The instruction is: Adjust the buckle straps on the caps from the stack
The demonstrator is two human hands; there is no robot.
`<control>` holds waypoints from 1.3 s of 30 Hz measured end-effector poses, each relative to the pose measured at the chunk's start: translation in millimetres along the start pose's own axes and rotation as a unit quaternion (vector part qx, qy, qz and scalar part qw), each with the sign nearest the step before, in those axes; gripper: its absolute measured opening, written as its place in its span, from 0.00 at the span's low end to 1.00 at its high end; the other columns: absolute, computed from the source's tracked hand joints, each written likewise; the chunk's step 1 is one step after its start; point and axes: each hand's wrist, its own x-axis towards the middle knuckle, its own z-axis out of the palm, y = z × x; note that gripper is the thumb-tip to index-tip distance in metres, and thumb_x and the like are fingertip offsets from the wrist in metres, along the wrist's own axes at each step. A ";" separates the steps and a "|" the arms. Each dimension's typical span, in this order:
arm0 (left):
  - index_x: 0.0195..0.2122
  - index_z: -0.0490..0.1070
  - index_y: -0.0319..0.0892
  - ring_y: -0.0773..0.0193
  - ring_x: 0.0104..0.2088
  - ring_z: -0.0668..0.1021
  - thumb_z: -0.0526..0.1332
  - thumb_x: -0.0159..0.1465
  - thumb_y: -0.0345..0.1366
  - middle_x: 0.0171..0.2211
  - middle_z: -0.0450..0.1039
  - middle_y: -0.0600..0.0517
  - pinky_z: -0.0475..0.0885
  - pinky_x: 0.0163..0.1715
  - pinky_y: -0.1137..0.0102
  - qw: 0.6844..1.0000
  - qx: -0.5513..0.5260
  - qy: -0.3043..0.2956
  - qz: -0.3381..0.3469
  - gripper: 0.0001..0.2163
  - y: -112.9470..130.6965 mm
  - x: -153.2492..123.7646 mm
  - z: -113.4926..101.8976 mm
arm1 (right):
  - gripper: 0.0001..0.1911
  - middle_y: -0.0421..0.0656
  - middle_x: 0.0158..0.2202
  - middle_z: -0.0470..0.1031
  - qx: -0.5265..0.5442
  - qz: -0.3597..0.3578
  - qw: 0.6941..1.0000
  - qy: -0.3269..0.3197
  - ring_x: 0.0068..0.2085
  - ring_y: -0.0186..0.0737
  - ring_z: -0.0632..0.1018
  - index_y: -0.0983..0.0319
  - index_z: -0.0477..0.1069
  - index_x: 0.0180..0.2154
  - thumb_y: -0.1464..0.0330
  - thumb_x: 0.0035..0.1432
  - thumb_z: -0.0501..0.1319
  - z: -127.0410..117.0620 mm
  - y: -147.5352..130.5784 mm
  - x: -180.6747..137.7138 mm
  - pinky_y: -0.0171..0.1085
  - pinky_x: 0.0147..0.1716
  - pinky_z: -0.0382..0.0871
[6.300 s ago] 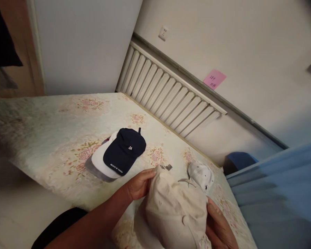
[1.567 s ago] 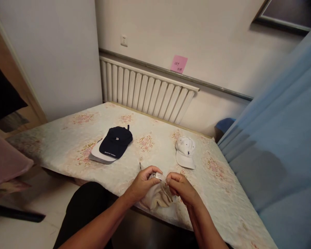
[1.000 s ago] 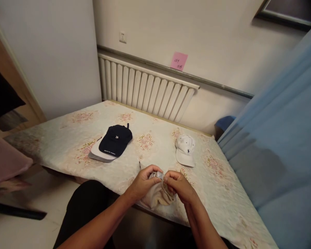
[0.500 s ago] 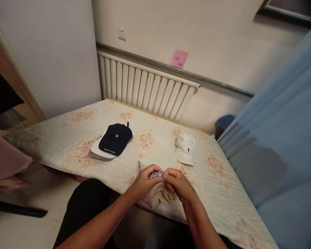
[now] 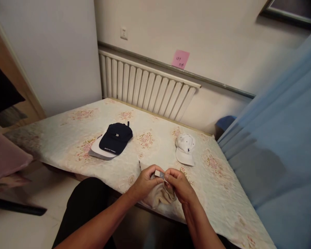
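Note:
At the near edge of the bed lies a beige cap (image 5: 163,196), partly covered by my hands and turned so that its inside or underside faces me. My left hand (image 5: 147,178) pinches one side of the cap's back strap (image 5: 158,173). From the right, my right hand (image 5: 180,184) grips the strap's other end between thumb and bent fingers. A small grey metal buckle (image 5: 162,175) shows on the strap between the two thumbs. Its exact fastening is too small to make out.
A navy cap (image 5: 116,138) rests on a white cap (image 5: 95,147) and a grey brim (image 5: 103,156) to the left. Another white cap (image 5: 185,149) sits on the right. A radiator (image 5: 145,86) runs behind the flowered bedcover (image 5: 155,119); a blue curtain (image 5: 282,138) hangs right.
The buckle between my fingers has turned, and the strap now appears as a flat light band beside it. Both hands stay almost in place; the view has shifted slightly.

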 end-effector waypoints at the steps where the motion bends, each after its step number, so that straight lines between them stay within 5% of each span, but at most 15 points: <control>1: 0.38 0.71 0.40 0.64 0.34 0.71 0.63 0.55 0.34 0.32 0.71 0.52 0.65 0.37 0.70 1.000 0.002 0.001 0.000 0.10 0.4 0.1 0.1 | 0.16 0.35 0.16 0.63 0.001 -0.002 1.000 0.002 0.20 0.29 0.60 0.62 0.66 0.23 0.56 0.48 0.65 0.8 0.0 0.3 0.32 0.22 0.49; 9: 0.39 0.72 0.41 0.66 0.34 0.70 0.63 0.54 0.32 0.32 0.70 0.54 0.64 0.36 0.71 1.000 0.022 0.018 0.007 0.10 -4.3 1.2 -5.9 | 0.15 0.35 0.20 0.65 -0.055 -0.018 0.998 0.032 0.24 0.31 0.62 0.62 0.68 0.25 0.57 0.48 0.65 -12.3 7.8 -2.4 0.33 0.25 0.53; 19: 0.39 0.70 0.39 0.65 0.34 0.73 0.65 0.54 0.33 0.32 0.72 0.53 0.67 0.37 0.70 0.996 -0.078 -0.016 -0.035 0.11 -6.0 -1.2 1.0 | 0.14 0.37 0.19 0.68 -0.034 -0.010 0.999 0.011 0.22 0.31 0.63 0.62 0.67 0.23 0.59 0.49 0.64 -4.2 5.6 0.5 0.33 0.24 0.54; 29: 0.36 0.71 0.40 0.65 0.36 0.73 0.65 0.53 0.32 0.33 0.72 0.53 0.66 0.37 0.71 0.995 -0.050 -0.058 -0.065 0.09 2.3 -0.7 1.1 | 0.13 0.37 0.19 0.68 -0.065 -0.001 0.998 0.023 0.22 0.31 0.64 0.62 0.68 0.22 0.60 0.48 0.64 -7.3 12.7 -0.7 0.33 0.24 0.54; 39: 0.36 0.65 0.41 0.71 0.29 0.68 0.63 0.52 0.28 0.29 0.65 0.59 0.61 0.30 0.75 0.990 -0.063 -0.071 -0.108 0.11 -5.5 -2.1 -5.1 | 0.13 0.34 0.24 0.68 -0.066 -0.015 0.997 -0.025 0.25 0.32 0.66 0.59 0.69 0.37 0.68 0.46 0.66 -6.7 19.6 -8.6 0.32 0.25 0.56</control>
